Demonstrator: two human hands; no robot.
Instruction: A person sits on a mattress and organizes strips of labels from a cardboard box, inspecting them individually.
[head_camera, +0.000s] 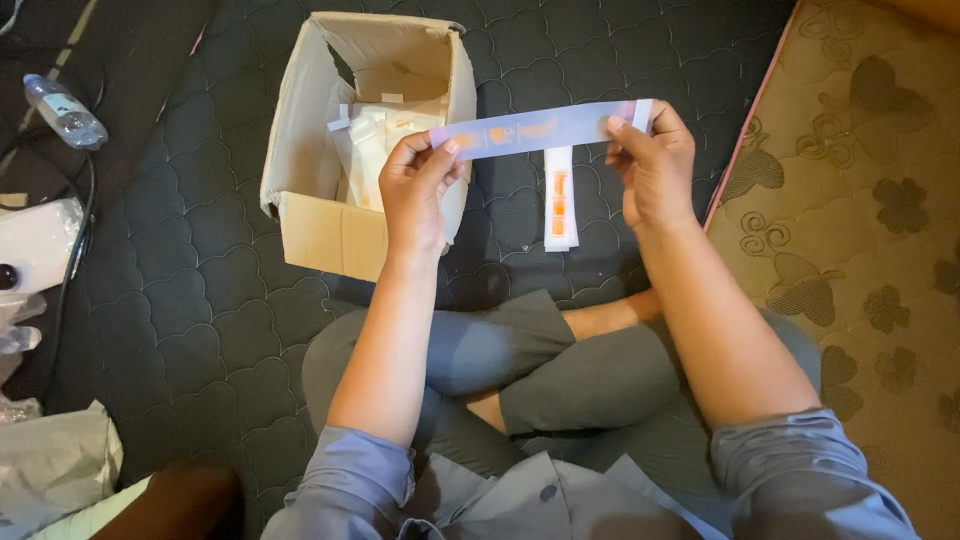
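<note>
Evidently light and floppy, the long paper strip (545, 128) is pinched at its nine o'clock end by the left hand (418, 190) and its three o'clock end by the right hand (655, 165), both closed on it.

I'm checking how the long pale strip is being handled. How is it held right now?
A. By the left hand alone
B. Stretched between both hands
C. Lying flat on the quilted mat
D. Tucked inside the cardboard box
B: the left hand pinches one end of the pale strip and the right hand pinches the other, holding it level above the dark quilted mat, beside the open cardboard box.
</note>
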